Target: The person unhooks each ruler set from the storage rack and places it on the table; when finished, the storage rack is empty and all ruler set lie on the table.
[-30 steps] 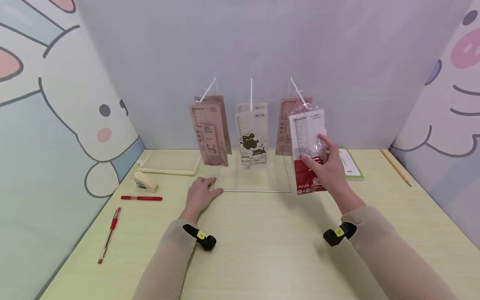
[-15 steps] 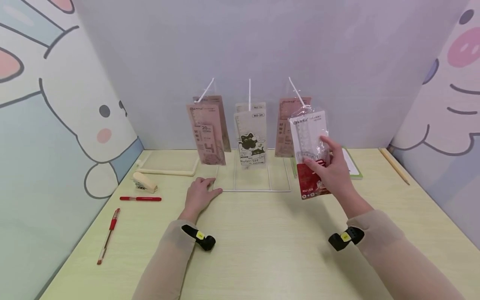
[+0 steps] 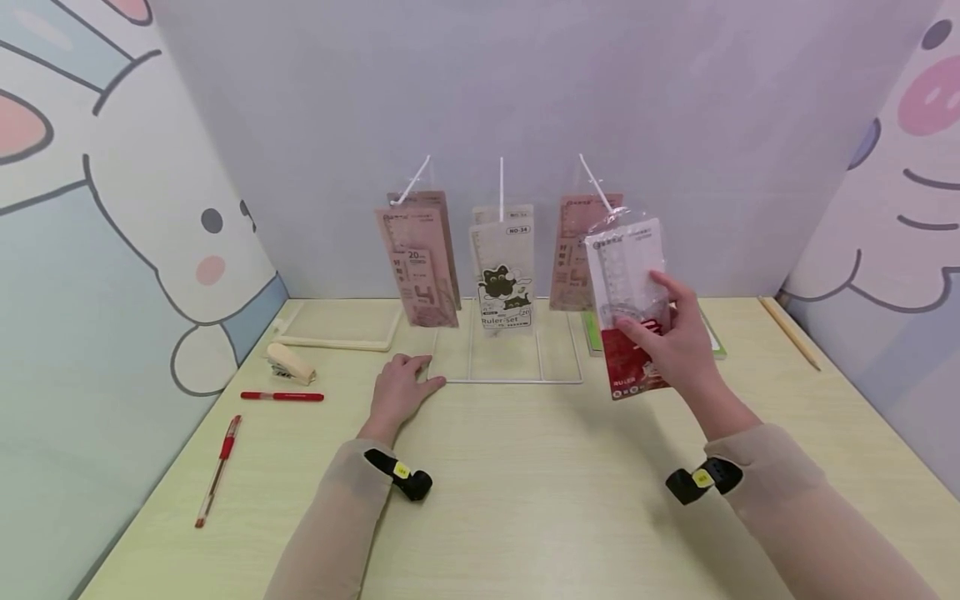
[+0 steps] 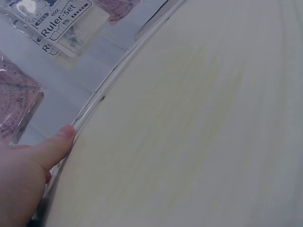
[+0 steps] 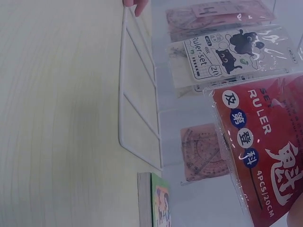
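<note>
Right hand (image 3: 675,346) grips ruler pack (image 3: 630,304); only right-wrist view shows "4PCS/20CM".

The desk (image 3: 525,483) is pale wood-grain laminate, smooth and matt. On it the display rack (image 3: 506,381) is thin wire coated glossy white. The ruler pack (image 3: 628,283) in the right hand (image 3: 675,342) is clear, crinkled glossy plastic film over a red printed card; the packs hanging at its 9 o'clock, among them the Ruler-set pack (image 3: 504,271), wear the same shiny film. The sleeves (image 3: 337,525) look like soft, matt beige cloth.
</note>
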`<state>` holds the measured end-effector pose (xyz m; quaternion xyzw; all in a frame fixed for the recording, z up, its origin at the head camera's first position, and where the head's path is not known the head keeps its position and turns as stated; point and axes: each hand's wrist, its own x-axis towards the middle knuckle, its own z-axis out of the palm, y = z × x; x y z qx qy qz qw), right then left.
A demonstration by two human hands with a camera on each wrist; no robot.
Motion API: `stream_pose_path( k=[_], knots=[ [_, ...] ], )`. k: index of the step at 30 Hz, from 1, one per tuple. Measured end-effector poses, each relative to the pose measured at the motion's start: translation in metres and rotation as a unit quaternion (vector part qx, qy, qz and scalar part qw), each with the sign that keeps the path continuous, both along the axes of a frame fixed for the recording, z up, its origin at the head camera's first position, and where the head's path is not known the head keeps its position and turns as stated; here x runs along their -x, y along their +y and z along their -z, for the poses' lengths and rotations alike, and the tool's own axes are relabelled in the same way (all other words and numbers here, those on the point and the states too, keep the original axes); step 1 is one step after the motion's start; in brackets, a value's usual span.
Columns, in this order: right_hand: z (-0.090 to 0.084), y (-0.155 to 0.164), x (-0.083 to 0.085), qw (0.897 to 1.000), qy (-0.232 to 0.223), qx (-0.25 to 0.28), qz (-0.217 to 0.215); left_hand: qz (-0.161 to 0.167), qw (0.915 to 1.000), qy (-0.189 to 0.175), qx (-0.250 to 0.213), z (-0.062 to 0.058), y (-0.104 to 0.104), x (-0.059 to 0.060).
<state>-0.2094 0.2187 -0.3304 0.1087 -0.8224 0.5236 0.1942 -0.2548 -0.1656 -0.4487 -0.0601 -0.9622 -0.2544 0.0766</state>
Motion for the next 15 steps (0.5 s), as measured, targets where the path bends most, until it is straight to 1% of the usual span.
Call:
stream_pose_path(
  k=[4, 7, 15],
  knots=[
    [0.0, 0.003, -0.001, 1.0, 0.004, 0.001, 0.004, 0.0, 0.9999, 0.012, 0.0, 0.0, 0.0, -0.001],
    [0.002, 0.008, -0.002, 1.0, -0.003, 0.002, 0.01, -0.001, 1.0, 0.006, 0.0, 0.0, 0.0, 0.0],
    [0.014, 0.03, -0.006, 0.997, -0.054, -0.032, 0.048, -0.006, 0.9998, -0.015, 0.012, 0.001, 0.0, 0.003]
  ],
)
